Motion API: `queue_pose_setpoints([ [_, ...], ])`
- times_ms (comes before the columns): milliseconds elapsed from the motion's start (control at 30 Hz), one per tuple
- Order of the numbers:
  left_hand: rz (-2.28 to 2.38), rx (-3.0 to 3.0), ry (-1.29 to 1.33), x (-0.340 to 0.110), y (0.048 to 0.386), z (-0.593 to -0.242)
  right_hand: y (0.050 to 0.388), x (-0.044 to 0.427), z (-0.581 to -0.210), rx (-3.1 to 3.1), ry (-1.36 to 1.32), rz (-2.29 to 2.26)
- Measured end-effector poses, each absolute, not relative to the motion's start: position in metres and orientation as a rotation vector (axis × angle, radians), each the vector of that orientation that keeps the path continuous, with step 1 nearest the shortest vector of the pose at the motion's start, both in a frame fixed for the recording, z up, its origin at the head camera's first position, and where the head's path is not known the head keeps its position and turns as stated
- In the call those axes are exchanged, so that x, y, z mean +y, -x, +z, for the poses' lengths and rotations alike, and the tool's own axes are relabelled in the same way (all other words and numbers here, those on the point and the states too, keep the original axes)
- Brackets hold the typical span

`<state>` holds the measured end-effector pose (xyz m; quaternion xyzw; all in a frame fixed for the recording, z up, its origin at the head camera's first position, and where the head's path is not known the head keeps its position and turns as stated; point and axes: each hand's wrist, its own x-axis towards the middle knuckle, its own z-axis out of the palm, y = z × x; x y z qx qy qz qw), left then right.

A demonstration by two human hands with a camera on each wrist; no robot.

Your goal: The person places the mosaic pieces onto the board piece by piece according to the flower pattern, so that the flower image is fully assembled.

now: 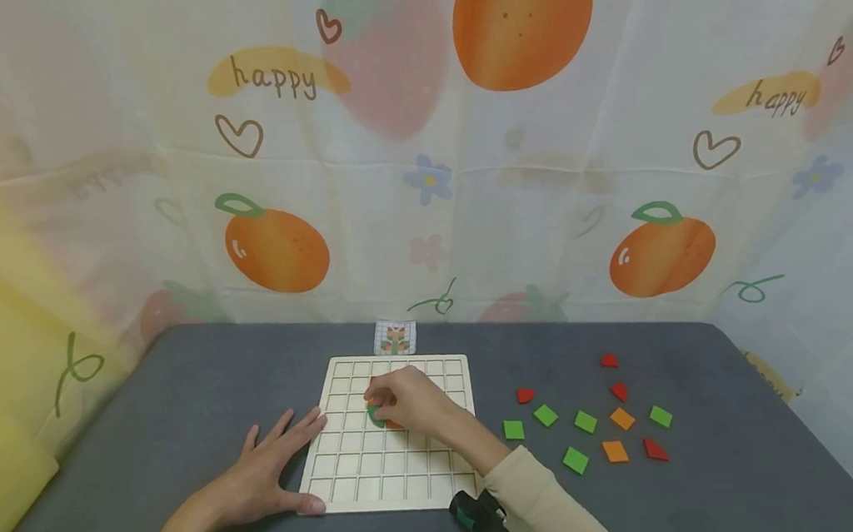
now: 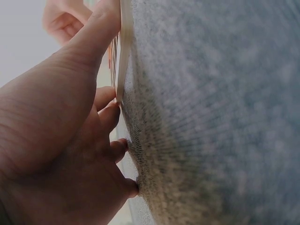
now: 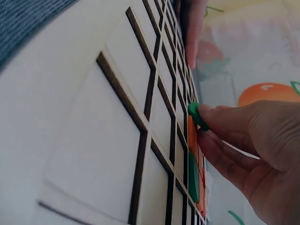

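Observation:
A cream grid board (image 1: 362,492) lies on the grey table. Over its upper middle, the right hand (image 1: 414,400) pinches a green piece (image 3: 197,116) between thumb and fingers, as the right wrist view shows. Orange, green (image 3: 193,176) and red pieces sit in the grid beside and below those fingertips; the hand partly hides them in the head view. At the board's left edge, the left hand (image 1: 262,475) rests with fingers spread, its thumb on the near left corner. In the left wrist view, the thumb and fingertips of this hand (image 2: 70,112) touch the board's rim (image 2: 123,56).
Loose red (image 1: 526,395), green (image 1: 585,421) and orange pieces (image 1: 615,451) are scattered on the table right of the board. A small pattern card (image 1: 395,338) lies behind the board. A black device (image 1: 476,513) is at the right wrist. A fruit-print curtain (image 1: 542,207) hangs behind the table.

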<state>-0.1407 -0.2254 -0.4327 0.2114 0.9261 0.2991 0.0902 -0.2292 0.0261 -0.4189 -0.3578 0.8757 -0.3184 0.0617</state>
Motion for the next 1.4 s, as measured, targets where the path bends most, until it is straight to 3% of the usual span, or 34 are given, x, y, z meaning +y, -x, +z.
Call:
queue_pose_setpoints([
  [767, 0.877, 2.748, -0.611, -0.228, 0.146, -0.433, 0.228, 0.034, -0.412, 2.717, 1.081, -0.85],
  [1400, 0.883, 2.744, -0.582, -0.227, 0.145, -0.437, 0.227, 0.127, -0.406, 2.831, 1.025, -0.858],
])
